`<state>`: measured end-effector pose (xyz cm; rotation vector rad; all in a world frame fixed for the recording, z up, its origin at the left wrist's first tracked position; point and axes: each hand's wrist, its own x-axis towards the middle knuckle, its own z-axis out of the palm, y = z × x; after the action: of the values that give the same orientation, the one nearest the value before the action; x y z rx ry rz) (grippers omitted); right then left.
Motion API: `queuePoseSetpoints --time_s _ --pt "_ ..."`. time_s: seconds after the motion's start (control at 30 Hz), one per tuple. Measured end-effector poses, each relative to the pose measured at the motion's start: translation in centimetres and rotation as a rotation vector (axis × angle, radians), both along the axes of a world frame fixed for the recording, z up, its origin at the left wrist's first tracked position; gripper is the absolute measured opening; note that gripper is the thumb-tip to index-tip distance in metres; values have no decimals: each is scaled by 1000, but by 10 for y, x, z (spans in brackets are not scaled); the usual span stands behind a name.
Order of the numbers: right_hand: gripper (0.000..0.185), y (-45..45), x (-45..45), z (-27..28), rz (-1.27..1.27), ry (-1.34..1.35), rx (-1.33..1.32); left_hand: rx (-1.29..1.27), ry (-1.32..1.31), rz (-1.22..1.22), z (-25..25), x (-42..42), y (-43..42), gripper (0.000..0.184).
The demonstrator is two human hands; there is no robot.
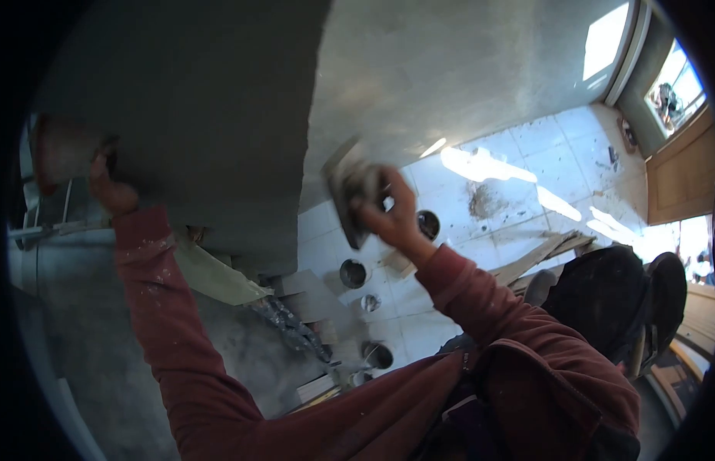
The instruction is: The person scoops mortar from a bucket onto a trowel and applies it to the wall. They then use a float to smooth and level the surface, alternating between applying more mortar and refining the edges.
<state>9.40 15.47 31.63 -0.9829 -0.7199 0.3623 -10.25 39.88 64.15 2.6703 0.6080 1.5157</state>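
Observation:
My right hand (390, 206) is closed round the handle of a plastering trowel (344, 192), blurred by motion. The trowel's flat blade is tilted beside the ragged edge of the dark grey wall surface (242, 115). I cannot tell whether it touches the plaster. At the far left my left hand (114, 184) has its fingers curled at the side of a reddish, bucket-like container (61, 152). Shadow hides the contents of that container and part of my grip. Both my sleeves are dark red, and pale specks mark the left one.
Below, another person in a pale green top (219, 273) and patterned trousers (292, 326) is partly hidden. Several buckets, one a dark bucket (353, 273), stand on the white tiled floor (457, 223). Wooden boards (538, 257) lie at right, near a wooden door (684, 165).

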Motion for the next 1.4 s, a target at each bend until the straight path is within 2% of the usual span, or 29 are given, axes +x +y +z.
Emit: queuePoseSetpoints --time_s 0.07,0.1,0.23,0.3,0.53,0.6,0.7,0.83,0.9,1.07,1.13,1.17,1.23,1.3,1.4 --pt "52 6 22 7 -77 139 108 71 -15 -49 11 -26 38 42" --pt "52 9 27 12 -88 173 97 -25 -46 -45 16 -36 49 43" --pt "50 29 36 40 -240 24 184 -168 -117 -69 20 -16 23 57" --pt "50 33 34 51 -293 -38 196 -310 -327 -60 12 -1 1 66" --pt "50 58 29 56 -241 -10 206 -207 -194 -25 20 -7 0 73" --pt "50 67 28 52 -231 5 183 -291 -239 18 16 4 -15 71" --pt "48 83 30 43 -242 -54 73 -279 -280 21 19 0 -9 71" --pt "48 81 43 41 -237 0 55 -281 -266 33 17 4 -15 71" --pt "51 70 46 50 -168 84 264 -361 -222 -34 19 -1 -14 71" --pt "52 67 51 68 -190 2 328 -346 -208 -4 21 0 -16 73" --pt "51 82 45 50 -191 -38 170 -388 -218 -17 21 -1 -16 74" --pt "51 87 40 37 -189 -36 167 -294 -151 42 19 0 -17 76" --pt "51 89 37 21 -223 -55 -54 -199 -83 95 18 3 -18 77" --pt "51 79 31 12 -158 7 21 -291 -187 -49 17 3 -17 73" --pt "51 59 18 21 -77 62 132 -207 -37 59 39 -28 12 68"
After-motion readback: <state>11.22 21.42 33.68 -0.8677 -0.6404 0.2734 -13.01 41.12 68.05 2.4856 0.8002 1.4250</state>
